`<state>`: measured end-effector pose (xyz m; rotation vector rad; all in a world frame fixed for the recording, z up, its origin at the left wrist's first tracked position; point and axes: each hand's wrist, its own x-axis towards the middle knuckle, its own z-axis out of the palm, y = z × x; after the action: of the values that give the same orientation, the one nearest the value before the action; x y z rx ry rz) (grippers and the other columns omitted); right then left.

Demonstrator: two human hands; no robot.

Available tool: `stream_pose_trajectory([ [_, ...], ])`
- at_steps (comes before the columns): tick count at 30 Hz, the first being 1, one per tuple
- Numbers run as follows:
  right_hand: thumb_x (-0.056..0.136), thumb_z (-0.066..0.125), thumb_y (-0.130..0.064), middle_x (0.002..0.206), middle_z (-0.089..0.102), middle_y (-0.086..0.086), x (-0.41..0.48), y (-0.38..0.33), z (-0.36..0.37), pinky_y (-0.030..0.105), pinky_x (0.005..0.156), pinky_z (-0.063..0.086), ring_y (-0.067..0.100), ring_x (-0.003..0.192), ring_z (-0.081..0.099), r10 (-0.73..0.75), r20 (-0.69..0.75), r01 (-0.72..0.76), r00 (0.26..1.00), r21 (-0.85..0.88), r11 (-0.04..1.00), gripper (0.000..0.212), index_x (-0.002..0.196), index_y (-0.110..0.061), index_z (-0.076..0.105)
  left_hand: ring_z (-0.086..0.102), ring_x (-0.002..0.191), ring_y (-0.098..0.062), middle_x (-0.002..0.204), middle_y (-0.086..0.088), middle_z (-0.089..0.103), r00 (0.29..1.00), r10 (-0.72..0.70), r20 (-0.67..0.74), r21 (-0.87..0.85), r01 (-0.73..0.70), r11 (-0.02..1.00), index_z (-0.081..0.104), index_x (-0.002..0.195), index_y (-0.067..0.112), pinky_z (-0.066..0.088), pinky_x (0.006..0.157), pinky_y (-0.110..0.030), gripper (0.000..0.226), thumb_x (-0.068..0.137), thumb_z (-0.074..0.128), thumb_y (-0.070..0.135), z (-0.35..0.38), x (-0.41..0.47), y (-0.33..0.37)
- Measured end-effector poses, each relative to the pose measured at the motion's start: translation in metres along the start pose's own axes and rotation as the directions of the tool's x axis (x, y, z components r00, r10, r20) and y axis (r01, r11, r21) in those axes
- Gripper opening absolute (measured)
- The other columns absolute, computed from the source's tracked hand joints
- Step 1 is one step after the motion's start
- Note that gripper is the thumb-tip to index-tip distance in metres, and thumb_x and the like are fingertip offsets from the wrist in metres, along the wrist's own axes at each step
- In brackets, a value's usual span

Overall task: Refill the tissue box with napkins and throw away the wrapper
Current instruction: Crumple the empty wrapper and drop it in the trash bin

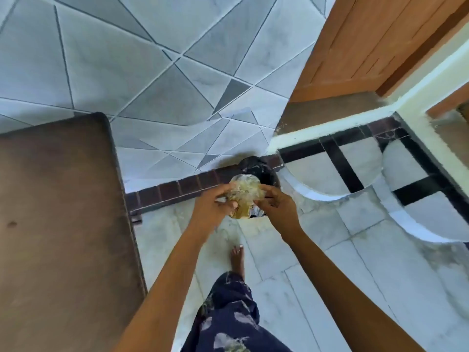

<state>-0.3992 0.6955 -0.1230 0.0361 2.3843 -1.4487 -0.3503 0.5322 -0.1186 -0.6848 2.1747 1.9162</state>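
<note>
A crumpled clear plastic wrapper (pixel 244 195) with yellowish print is bunched between both hands. My left hand (pixel 213 207) grips its left side and my right hand (pixel 278 208) pinches its right side. Directly behind and below the wrapper stands a dark bin lined with a black bag (pixel 258 168), against the tiled wall; the hands and wrapper hide most of its opening. No tissue box or napkins are in view.
A brown upholstered surface (pixel 63 212) fills the left side. A wooden door (pixel 368 47) is at the upper right beside a cream frame (pixel 330 128). My bare foot (pixel 237 260) and dark patterned trouser leg stand on the marble floor (pixel 342 275).
</note>
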Motion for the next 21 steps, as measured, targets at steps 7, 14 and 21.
stream_pose_trajectory([
  [7,0.079,0.067,-0.007,0.102,0.059,0.0,0.098,0.047,-0.016,0.021,0.081,0.052,0.015,0.093,0.058,0.15,0.154,-0.157,0.977,0.036,0.987,0.041,0.118,-0.016,0.057,0.061,0.093,-0.007,0.106,0.002,0.064,0.984,-0.083,-0.16,-0.027,0.08,0.996,0.059,0.116,0.015,0.053,0.074,-0.011,0.041,0.08,0.064,-0.003,0.053,0.1,-0.021],
  [14,0.073,0.071,-0.002,0.097,0.058,-0.008,0.176,0.114,-0.03,0.005,0.064,0.048,0.011,0.075,0.059,0.247,0.228,-0.253,0.942,-0.001,0.967,0.054,0.121,-0.02,0.054,0.063,0.084,-0.016,0.082,0.004,0.065,0.948,-0.246,-0.201,0.016,0.254,0.967,0.064,0.088,0.017,0.058,0.071,-0.028,0.022,0.078,0.066,-0.002,0.112,0.183,-0.054],
  [21,0.075,0.072,-0.013,0.09,0.064,0.003,0.249,0.188,-0.027,0.042,0.085,0.055,0.022,0.089,0.063,0.495,0.158,-0.499,0.854,-0.021,0.867,0.028,0.102,-0.013,0.066,0.064,0.083,-0.012,0.091,0.001,0.066,0.889,-0.369,-0.27,-0.001,0.383,0.924,0.059,0.101,0.019,0.057,0.07,-0.025,0.021,0.085,0.058,0.007,0.165,0.246,-0.097],
])
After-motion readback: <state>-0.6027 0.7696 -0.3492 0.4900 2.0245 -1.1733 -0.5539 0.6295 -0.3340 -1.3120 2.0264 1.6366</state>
